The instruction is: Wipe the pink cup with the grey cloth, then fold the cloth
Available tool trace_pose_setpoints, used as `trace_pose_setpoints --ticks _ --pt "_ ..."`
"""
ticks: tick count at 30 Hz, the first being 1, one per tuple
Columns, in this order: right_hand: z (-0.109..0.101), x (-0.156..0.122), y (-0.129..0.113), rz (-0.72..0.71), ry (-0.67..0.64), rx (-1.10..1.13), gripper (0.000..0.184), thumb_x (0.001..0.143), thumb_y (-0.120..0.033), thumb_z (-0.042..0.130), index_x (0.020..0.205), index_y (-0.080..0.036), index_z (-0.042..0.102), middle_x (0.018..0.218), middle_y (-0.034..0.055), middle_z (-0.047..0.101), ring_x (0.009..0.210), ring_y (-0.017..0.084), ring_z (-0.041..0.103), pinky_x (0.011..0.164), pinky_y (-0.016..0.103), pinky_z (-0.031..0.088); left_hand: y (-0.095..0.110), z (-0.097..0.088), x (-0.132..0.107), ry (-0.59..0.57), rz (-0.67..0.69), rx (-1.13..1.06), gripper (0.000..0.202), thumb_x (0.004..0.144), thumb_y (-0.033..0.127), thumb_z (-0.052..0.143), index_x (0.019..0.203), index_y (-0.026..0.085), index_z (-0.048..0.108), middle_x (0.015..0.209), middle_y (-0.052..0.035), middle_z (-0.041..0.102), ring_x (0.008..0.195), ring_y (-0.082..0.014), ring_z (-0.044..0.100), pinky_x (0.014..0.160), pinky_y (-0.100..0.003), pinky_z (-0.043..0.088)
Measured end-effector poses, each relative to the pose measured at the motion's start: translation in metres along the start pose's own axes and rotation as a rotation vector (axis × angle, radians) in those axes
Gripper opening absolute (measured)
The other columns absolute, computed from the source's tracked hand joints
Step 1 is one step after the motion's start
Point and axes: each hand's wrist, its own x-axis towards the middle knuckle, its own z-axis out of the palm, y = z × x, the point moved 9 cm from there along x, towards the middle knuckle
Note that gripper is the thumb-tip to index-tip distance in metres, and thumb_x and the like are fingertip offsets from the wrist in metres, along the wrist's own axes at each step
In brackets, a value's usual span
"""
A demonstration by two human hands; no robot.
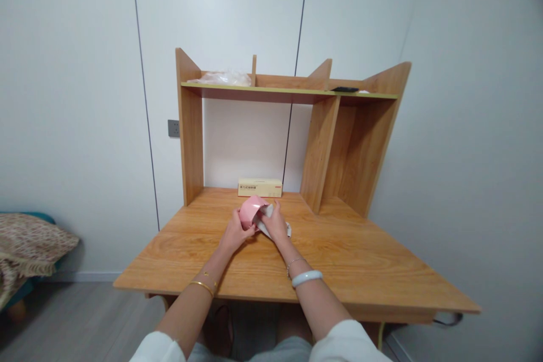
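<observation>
Two hands [238,231] (one pink item [251,209])

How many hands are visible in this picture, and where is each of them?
2: the left hand holds the pink object over the desk; the right hand is beside it, at the white material.

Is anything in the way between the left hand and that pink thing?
No, nothing visible is: the left hand holds the pink thing directly. Some white material shows on the other side, by the right hand.
</observation>
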Motion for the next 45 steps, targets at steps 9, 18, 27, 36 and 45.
trace_pose_setpoints --ticks 9,18,27,36,45 --pt "-0.007 -0.001 -0.007 -0.039 0.034 -0.115 0.067 0.076 -0.027 0.053 0.135 -0.018 0.023 0.088 0.0089 0.066 0.085 0.023 0.061 0.070 0.028 0.039 -0.005 0.001 0.002 -0.014 -0.036 0.026 0.059 0.067 0.042 0.061 0.116 0.016 0.041 0.100 -0.0112 0.062 0.085 -0.0212 0.061 0.075 -0.033 0.048" --pt "-0.024 -0.008 -0.025 -0.208 0.144 -0.116 0.068 0.077 -0.024 0.052 0.137 -0.020 0.022 0.103 0.0113 0.061 0.095 0.024 0.057 0.077 0.029 0.038 0.005 -0.005 -0.001 -0.013 0.008 0.053 0.058 0.069 0.035 0.057 0.122 0.018 0.043 0.104 -0.0083 0.062 0.088 -0.0207 0.060 0.079 -0.033 0.047" --pt "-0.016 -0.002 -0.006 -0.102 0.094 0.078 0.059 0.078 -0.024 0.046 0.135 -0.019 0.030 0.098 0.0097 0.064 0.093 0.024 0.058 0.078 0.029 0.040 -0.001 -0.005 0.002 0.053 0.035 -0.032 0.066 0.075 0.041 0.052 0.132 0.015 0.028 0.106 -0.0102 0.058 0.085 -0.0180 0.059 0.078 -0.032 0.046" --pt "0.000 0.004 -0.005 -0.201 0.088 0.582 0.052 0.077 -0.026 0.045 0.128 -0.019 0.038 0.113 0.0075 0.059 0.103 0.018 0.054 0.087 0.030 0.040 0.006 0.005 0.000 -0.036 0.055 -0.170 0.069 0.068 0.044 0.061 0.123 0.015 0.031 0.102 -0.0090 0.055 0.079 -0.0149 0.054 0.071 -0.030 0.045" --pt "0.002 0.004 0.000 -0.045 0.060 0.182 0.065 0.073 -0.031 0.055 0.132 -0.017 0.032 0.103 0.0098 0.063 0.096 0.022 0.058 0.076 0.027 0.041 -0.011 0.001 0.008 0.007 -0.043 -0.026 0.046 0.064 0.046 0.062 0.092 0.016 0.043 0.074 -0.0006 0.057 0.062 -0.0129 0.052 0.057 -0.026 0.042"
